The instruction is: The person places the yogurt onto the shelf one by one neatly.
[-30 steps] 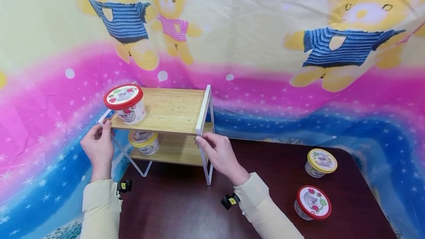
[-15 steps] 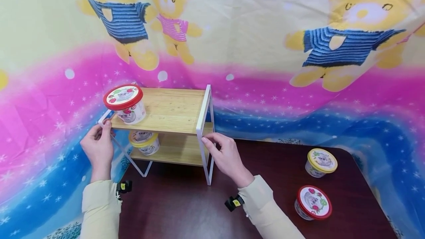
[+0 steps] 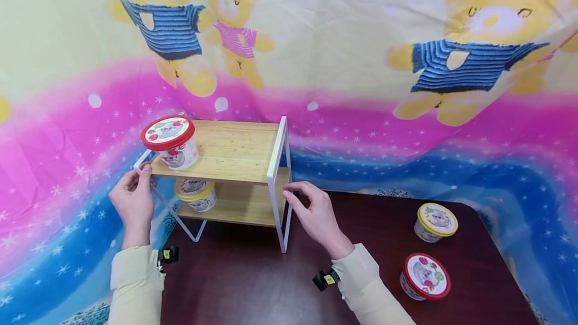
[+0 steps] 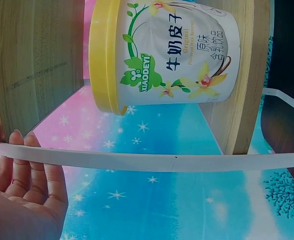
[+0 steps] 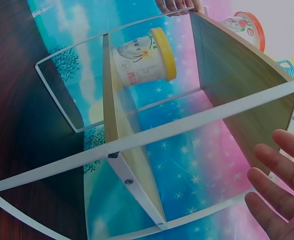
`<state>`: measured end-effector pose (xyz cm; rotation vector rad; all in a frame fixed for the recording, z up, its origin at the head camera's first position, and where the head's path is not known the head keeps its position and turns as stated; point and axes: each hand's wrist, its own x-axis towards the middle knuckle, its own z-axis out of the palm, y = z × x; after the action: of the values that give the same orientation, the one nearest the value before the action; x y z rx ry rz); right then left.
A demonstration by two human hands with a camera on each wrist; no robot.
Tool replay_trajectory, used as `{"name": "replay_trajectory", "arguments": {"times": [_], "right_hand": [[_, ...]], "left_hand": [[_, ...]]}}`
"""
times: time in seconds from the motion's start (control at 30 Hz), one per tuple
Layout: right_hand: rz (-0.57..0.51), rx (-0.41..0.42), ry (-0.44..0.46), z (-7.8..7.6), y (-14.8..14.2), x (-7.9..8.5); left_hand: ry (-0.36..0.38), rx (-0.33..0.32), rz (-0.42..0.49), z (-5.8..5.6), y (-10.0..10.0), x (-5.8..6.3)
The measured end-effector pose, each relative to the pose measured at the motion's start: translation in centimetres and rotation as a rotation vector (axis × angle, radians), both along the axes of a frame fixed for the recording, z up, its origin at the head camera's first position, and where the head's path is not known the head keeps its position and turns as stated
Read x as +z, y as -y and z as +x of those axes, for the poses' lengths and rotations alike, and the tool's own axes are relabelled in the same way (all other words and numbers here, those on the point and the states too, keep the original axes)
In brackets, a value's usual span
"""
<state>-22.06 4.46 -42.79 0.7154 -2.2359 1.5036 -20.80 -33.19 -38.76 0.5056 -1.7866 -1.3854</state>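
A two-tier wooden shelf [image 3: 237,150] with white metal side frames stands on the dark table. My left hand [image 3: 134,198] grips the top front corner of its left frame, thumb and fingers wrapped round the white bar [image 4: 137,161] in the left wrist view. Just off the right frame, my right hand [image 3: 319,214] holds nothing; its fingers [image 5: 271,186] are spread loosely in the right wrist view. A red-lidded tub [image 3: 179,156] sits on the top board's left end. Below it, on the lower board, is a yellow-lidded milk drink tub [image 4: 179,55].
On the table's right side stand another yellow-lidded tub [image 3: 437,220] and, nearer to me, a second red-lidded tub [image 3: 425,276]. A bear-print cloth [image 3: 352,89] hangs behind the table [image 3: 244,285]. Black straps with small cameras [image 3: 326,279] are on both wrists.
My right hand has let go of the shelf's right front post and moved off to the right. The left hand keeps its grip; shelf and tubs stay put.
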Motion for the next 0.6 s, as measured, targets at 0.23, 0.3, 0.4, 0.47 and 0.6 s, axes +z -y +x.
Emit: {"name": "replay_trajectory", "arguments": {"times": [0.23,0.3,0.4,0.47,0.6], "right_hand": [[-0.004,-0.014,0.029,0.2,-1.1,0.1],[-0.002,-0.020,0.041,0.3,-1.5,0.1],[0.000,-0.028,0.058,0.3,-2.0,0.1],[-0.002,-0.033,0.068,0.4,-2.4,0.2],[-0.002,-0.038,0.100,0.6,-3.2,0.1]], "left_hand": [[-0.005,-0.004,0.001,0.0,0.0,0.0],[-0.006,-0.003,0.003,0.1,0.0,0.1],[-0.006,0.003,-0.004,0.1,-0.1,0.1],[-0.011,0.002,-0.002,0.1,-0.1,0.0],[-0.010,-0.002,0.000,0.1,-0.1,0.0]]}}
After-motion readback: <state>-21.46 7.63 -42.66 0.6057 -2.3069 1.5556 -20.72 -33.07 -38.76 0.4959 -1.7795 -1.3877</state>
